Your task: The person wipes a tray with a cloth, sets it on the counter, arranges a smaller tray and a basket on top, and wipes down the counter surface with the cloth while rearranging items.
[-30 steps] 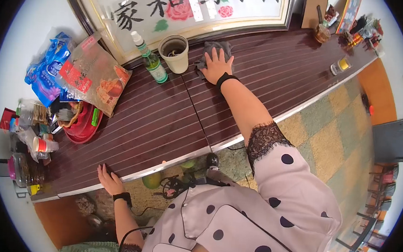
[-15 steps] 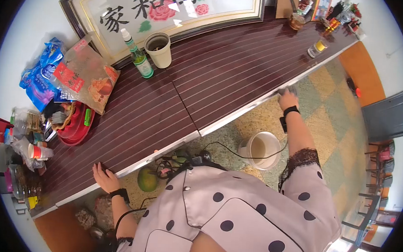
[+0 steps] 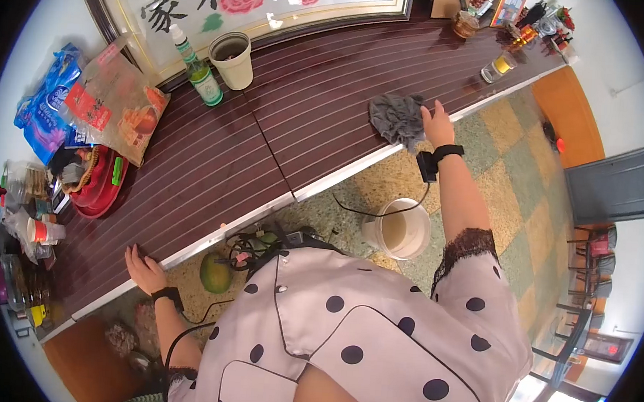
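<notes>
A crumpled grey cloth (image 3: 397, 119) lies on the dark striped tabletop (image 3: 320, 105) at its front edge, with a corner drooping over the white edge strip. Just right of it, my right hand (image 3: 437, 127) has its fingers apart and its fingertips beside the cloth; whether they still touch it I cannot tell. Over at the lower left, my left hand (image 3: 144, 272) rests on the table edge with its fingers stretched out. Both wrists wear black bands. On the floor below stands a white bucket (image 3: 425, 233) of cloudy water.
Along the back stand a green spray bottle (image 3: 205, 87), a cream pot (image 3: 234, 70) and a framed picture (image 3: 137, 31). Bags (image 3: 114, 107) and a red tray (image 3: 101, 187) crowd the left. A glass jar (image 3: 498, 66) sits far right. Beneath the edge lie cables and a green round fruit (image 3: 216, 274).
My right hand has moved up and left onto the tabletop edge. The grey cloth, bunched under it before, now lies spread beside it. The left hand keeps its place on the edge.
</notes>
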`<control>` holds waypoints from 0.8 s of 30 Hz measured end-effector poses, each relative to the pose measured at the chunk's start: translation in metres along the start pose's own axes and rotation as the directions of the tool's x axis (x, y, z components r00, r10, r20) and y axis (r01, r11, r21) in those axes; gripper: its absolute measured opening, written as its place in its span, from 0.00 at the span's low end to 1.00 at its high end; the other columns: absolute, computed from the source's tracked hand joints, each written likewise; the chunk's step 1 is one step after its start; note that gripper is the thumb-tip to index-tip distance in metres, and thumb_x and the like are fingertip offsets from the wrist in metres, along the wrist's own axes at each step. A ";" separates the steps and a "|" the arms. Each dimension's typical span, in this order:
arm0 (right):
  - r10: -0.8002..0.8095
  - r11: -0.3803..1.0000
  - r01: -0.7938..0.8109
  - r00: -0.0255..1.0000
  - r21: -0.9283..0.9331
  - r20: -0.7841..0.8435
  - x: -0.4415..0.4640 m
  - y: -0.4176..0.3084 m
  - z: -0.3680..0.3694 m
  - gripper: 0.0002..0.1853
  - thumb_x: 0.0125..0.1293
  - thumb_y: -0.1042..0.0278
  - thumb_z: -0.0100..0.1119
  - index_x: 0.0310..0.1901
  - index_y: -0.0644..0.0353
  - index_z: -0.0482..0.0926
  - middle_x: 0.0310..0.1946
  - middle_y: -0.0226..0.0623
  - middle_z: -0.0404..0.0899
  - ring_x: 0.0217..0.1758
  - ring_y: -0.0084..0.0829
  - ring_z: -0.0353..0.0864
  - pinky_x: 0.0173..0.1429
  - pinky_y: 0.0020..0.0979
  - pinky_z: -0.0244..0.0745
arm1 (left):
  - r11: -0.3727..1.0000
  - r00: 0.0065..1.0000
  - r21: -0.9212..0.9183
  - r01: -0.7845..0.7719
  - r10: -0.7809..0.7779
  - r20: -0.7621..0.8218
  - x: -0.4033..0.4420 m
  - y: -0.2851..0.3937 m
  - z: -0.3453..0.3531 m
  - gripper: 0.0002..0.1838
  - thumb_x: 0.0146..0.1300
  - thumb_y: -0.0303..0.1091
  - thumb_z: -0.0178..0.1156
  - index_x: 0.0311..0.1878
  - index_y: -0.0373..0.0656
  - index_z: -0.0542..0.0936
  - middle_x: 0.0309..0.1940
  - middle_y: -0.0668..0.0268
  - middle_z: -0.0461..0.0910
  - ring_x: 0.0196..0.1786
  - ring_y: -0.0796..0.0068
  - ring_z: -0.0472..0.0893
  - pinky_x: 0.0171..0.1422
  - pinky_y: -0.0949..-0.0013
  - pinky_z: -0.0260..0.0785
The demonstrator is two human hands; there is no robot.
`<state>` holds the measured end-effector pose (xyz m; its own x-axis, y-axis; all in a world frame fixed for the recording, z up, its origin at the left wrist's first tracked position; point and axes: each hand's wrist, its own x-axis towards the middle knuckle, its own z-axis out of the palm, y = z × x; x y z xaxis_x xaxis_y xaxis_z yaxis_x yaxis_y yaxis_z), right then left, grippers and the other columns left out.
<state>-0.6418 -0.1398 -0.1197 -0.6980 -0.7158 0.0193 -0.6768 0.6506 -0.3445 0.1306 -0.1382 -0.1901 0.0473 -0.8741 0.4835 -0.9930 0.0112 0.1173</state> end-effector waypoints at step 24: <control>-0.946 0.323 0.936 0.321 0.142 0.034 -0.199 -0.177 0.077 0.20 0.57 0.50 0.63 0.53 0.33 0.78 0.63 0.31 0.66 0.69 0.45 0.59 0.65 0.57 0.58 | 0.999 0.999 0.030 0.032 -0.033 0.044 0.001 0.003 -0.002 0.23 0.68 0.37 0.41 0.64 0.46 0.71 0.66 0.54 0.66 0.68 0.52 0.64 0.70 0.52 0.57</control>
<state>-0.3653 -0.1321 -0.1344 0.4243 -0.8544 0.3000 -0.8382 -0.4959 -0.2267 0.1278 -0.1376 -0.1873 0.0753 -0.8943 0.4411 -0.9938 -0.0313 0.1063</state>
